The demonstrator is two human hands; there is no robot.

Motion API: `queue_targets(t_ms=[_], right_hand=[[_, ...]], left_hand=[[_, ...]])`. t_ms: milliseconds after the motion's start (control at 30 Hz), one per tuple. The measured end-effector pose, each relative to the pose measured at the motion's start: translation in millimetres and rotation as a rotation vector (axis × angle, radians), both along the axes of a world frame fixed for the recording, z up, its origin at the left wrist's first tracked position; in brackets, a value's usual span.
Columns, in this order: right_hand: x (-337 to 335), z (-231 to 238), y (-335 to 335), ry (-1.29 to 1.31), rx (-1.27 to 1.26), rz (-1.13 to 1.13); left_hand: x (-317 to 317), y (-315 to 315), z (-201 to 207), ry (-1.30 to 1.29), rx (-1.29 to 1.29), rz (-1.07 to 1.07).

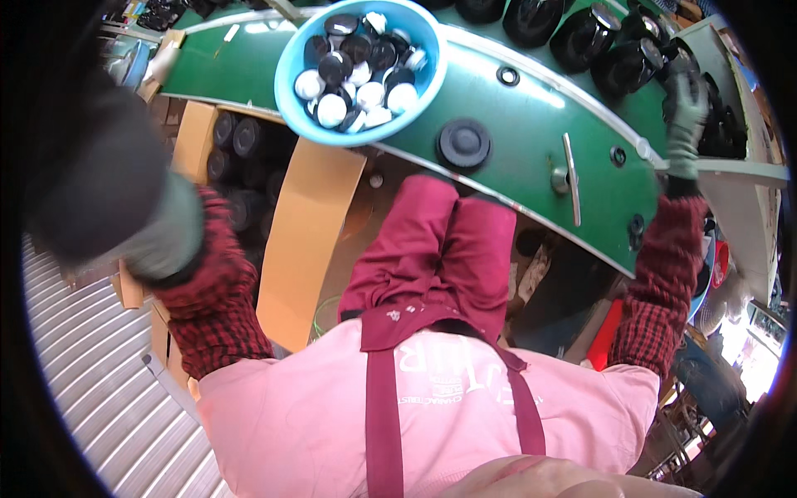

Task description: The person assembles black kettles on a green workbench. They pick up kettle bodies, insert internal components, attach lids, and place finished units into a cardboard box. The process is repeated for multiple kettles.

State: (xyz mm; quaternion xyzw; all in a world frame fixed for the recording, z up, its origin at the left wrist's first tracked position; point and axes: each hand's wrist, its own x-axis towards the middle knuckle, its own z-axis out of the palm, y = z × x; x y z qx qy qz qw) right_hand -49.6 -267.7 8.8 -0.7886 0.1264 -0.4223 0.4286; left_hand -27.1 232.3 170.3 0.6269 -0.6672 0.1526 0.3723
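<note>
My left hand (170,236), in a grey-green glove, is raised at the left. It grips a large black rounded object (95,162), blurred and close to the camera, which hides most of my fingers. My right arm stretches out to the far right, where my gloved right hand (686,120) is at a group of glossy black rounded vessels (628,66). Motion smears its fingers, and whether they grip one of these I cannot tell. A round black ridged disc (464,144) lies on the green tabletop (519,124) in front of me.
A light-blue basin (286,87) of black and white round knobs stands at the table's back left. A metal T-shaped tool (571,178) and small black rings (508,76) lie further right. Below the table edge, an open cardboard box (307,241) holds dark round parts.
</note>
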Motion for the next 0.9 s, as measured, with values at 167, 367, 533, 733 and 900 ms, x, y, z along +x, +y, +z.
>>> queue_targets(t_ms=[167, 367, 533, 733, 900], right_hand=[[-125, 150, 208, 0.221, -0.669, 0.946], [-160, 154, 312, 0.377, -0.849, 1.385], [-167, 125, 329, 0.414, -0.893, 1.371], [-134, 128, 364, 0.36, -0.842, 1.305], [-92, 100, 388, 0.346, -0.529, 0.857]], left_hand=[[-25, 29, 9, 0.078, 0.035, 0.03], [-46, 71, 6, 0.052, 0.002, 0.057], [-54, 116, 3, -0.01, -0.038, 0.095], [-42, 243, -4, 0.076, -0.148, 0.473], [-6, 386, -114, 0.441, -0.333, 0.98]])
